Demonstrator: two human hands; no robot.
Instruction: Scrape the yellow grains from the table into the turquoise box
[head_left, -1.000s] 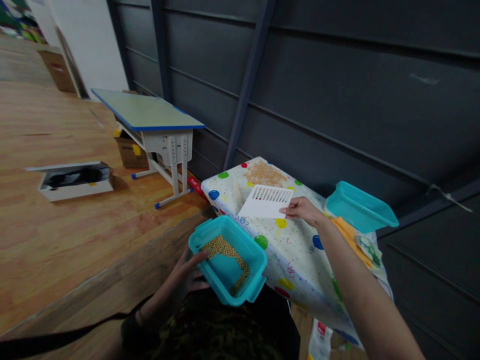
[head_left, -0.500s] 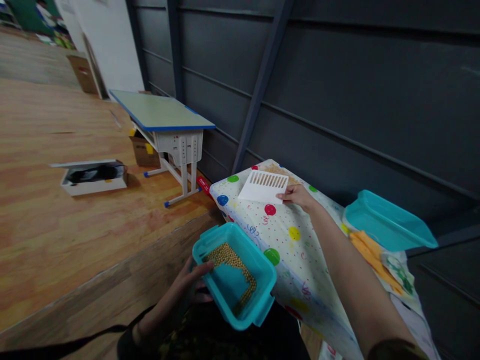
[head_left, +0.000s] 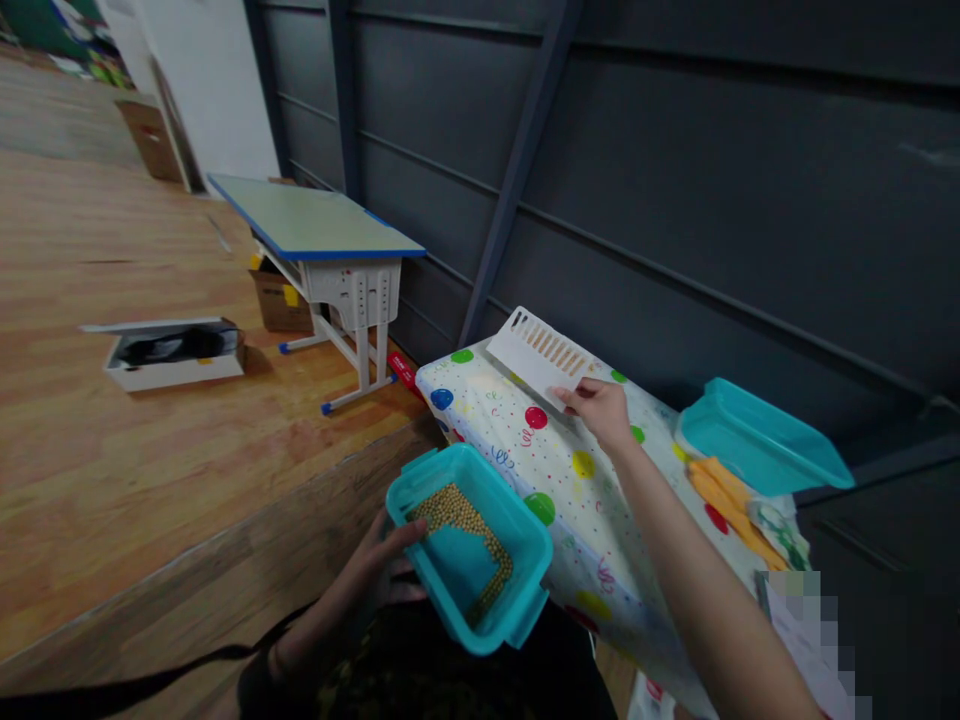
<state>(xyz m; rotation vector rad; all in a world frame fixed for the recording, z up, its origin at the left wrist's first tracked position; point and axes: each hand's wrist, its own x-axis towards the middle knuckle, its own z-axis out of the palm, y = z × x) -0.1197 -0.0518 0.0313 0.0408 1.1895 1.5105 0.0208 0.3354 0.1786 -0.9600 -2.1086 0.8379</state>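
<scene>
My left hand (head_left: 384, 562) grips the near-left rim of a turquoise plastic bin (head_left: 534, 560), thumb over the edge, holding it beside the table. Inside, small round tan beans (head_left: 459, 512) lie along the far and right sides, with bare bottom between. My right hand (head_left: 606, 412) pinches the near-right corner of a white slotted plastic scoop (head_left: 529, 362) above the far end of the table. Tan colour shows through its slots. Beneath it spreads a white tablecloth (head_left: 517, 445) with coloured balloon prints.
A second turquoise bin (head_left: 761, 435) stands at the table's right, with an orange cloth (head_left: 735, 510) before it. A dark panelled wall (head_left: 675, 150) runs behind the table. Left of it are a blue-edged desk (head_left: 319, 225) and an opened white box (head_left: 176, 355) on the floor.
The slotted scoop has tilted, its slotted edge swinging up and toward the wall, with my right hand turning along with it. My left hand and the bin of beans stay nearly still.
</scene>
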